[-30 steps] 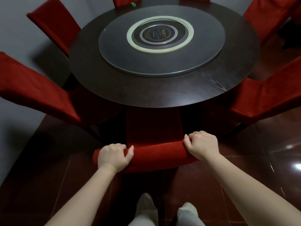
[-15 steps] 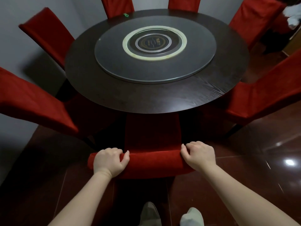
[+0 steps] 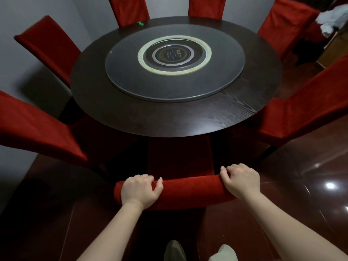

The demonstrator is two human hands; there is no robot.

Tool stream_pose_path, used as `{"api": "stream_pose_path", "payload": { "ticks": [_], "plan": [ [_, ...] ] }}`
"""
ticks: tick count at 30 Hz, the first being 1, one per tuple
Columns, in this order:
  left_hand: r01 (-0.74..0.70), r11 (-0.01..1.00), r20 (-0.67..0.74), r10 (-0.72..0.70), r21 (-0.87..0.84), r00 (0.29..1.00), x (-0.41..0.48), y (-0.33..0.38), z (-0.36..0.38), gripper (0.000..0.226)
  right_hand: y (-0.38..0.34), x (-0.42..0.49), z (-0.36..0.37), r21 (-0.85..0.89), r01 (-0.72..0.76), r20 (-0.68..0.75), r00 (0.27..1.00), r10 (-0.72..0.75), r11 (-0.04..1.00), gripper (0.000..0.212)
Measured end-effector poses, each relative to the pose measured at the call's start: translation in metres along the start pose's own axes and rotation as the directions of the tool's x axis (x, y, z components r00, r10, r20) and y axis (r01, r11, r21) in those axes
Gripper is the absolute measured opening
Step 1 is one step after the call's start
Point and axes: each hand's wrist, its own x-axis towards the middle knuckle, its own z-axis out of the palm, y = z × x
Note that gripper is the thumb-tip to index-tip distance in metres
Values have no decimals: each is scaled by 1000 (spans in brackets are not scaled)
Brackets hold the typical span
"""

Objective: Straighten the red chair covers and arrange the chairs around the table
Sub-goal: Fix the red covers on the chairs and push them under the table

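The near chair has its seat hidden under the round dark wooden table; the left hand and right hand grip its plush red top edge.

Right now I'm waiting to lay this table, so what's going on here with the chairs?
A person stands behind the nearest red fabric-covered chair, gripping the top of its backrest with the left hand and right hand. Its seat sits tucked under the round dark wooden table. The other red-covered chairs stand around the table, pushed in close.
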Motion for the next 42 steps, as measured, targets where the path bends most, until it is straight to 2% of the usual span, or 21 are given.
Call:
{"api": "stream_pose_path", "payload": {
  "ticks": [10, 15, 18, 20, 22, 26, 30, 35, 42],
  "plan": [
    [46, 999, 89, -46, -3, 995, 4, 9, -5, 66, 7, 8, -2, -17, -6, 18, 1000, 6, 1000, 45],
    [31, 999, 117, -29, -14, 993, 7, 14, -5, 63, 14, 15, 1, -24, -36, 44, 998, 37, 999, 47],
    [20, 1000, 127, -19, -10, 992, 6, 13, -7, 63, 15, 12, 5, -27, 10, 13, 1000, -10, 1000, 48],
    [15, 1000, 141, -13, -9, 990, 7, 13, -9, 62, 15, 9, 5, -34, 58, -57, 997, -60, 998, 51],
    [-6, 1000, 162, 9, -19, 987, 9, 12, -10, 63, 13, 5, 3, -67, 64, -40, 997, -67, 996, 55],
    [-74, 995, 143, 83, -71, 986, 24, 6, -16, 60, 12, 1, -12, -115, 24, 79, 997, -15, 993, 61],
    [-187, 980, 77, 192, -73, 978, 71, 24, -38, 45, 29, -5, -39, -6, 47, 40, 998, -47, 999, 50],
    [-410, 907, -29, 409, -96, 912, 128, 97, -69, 42, 74, -23, -74, 94, 2, -25, 1000, 1, 996, 43],
    [-580, 811, -97, 573, -82, 814, 160, 211, -82, 43, 175, -31, -112, 94, -139, -5, 990, 140, 986, 49]
  ]
}}
